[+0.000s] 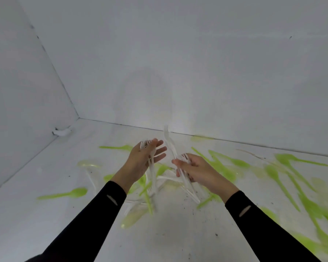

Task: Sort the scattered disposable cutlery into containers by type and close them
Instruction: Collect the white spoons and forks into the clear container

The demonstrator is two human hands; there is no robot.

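Both hands are raised over the middle of a white surface [178,239] strewn with cutlery. My left hand [143,161] holds a bundle of white plastic forks [153,178] against its palm, fingers fairly straight, handles hanging down. My right hand [195,170] grips more white forks [169,142], one with its tines pointing up past the fingers. Green spoons [78,192] and green knives or forks [284,178] lie scattered around and under the hands. A few white pieces [167,177] lie beneath the hands. No container is in view.
White walls rise at the left and behind, meeting in a corner [79,117]. A small white fitting [62,131] sits at the foot of the left wall. Dark specks dot the surface near me. The right side is blurred, with dense green cutlery [314,210].
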